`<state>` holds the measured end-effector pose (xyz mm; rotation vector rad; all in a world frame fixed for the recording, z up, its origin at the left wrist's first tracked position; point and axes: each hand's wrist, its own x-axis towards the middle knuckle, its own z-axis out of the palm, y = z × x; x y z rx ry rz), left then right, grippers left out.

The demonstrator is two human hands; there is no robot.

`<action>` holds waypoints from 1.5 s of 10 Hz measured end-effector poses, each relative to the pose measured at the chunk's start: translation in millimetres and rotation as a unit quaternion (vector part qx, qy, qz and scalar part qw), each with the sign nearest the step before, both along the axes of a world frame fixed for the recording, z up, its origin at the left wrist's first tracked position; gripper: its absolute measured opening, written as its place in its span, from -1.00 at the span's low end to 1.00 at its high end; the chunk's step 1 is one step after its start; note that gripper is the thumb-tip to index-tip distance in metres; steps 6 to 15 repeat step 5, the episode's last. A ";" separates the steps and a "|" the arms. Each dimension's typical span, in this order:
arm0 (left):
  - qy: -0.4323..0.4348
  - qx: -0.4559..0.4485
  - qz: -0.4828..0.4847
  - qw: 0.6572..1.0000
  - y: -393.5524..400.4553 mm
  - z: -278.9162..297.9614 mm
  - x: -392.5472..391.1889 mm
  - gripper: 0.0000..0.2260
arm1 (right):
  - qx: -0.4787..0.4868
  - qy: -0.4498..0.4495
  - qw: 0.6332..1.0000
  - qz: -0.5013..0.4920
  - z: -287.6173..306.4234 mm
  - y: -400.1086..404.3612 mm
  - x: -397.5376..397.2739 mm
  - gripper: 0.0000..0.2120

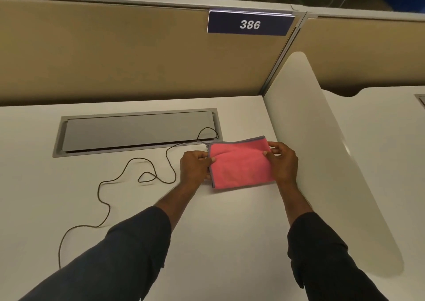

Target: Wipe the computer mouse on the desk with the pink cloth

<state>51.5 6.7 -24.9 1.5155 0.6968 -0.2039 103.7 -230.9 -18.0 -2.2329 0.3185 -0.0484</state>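
A folded pink cloth (240, 162) with a grey hem lies on the white desk (218, 231), close to the right divider. My left hand (195, 167) pinches its left edge, thumb on top. My right hand (281, 160) pinches the cloth's upper right corner between thumb and fingers. A thin dark cable (128, 176) loops over the desk from the cloth's upper left corner toward the lower left. No computer mouse shows in this view.
A grey cable hatch (138, 131) is set into the desk behind the cable. A tan partition wall carries a blue sign (250, 23) reading 386. A white curved divider (326, 162) rises right beside my right hand.
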 end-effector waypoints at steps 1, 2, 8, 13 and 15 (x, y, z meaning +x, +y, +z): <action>0.011 0.012 -0.002 1.000 -1.2 -6.4 1.6 -0.79 | -0.008 0.016 1.000 -0.005 -8.2 -0.6 1.3 -0.77; 0.028 0.000 -0.004 1.000 -1.5 -7.4 0.4 -0.80 | -0.013 0.029 0.999 -0.006 -15.4 -1.3 2.4 -0.77; 0.020 0.005 0.026 0.999 17.7 5.1 -11.7 -0.91 | -0.082 0.013 0.996 -0.020 -3.7 0.0 -5.9 -0.76; 0.020 0.005 0.026 0.999 17.7 5.1 -11.7 -0.91 | -0.082 0.013 0.996 -0.020 -3.7 0.0 -5.9 -0.76; 0.020 0.005 0.026 0.999 17.7 5.1 -11.7 -0.91 | -0.082 0.013 0.996 -0.020 -3.7 0.0 -5.9 -0.76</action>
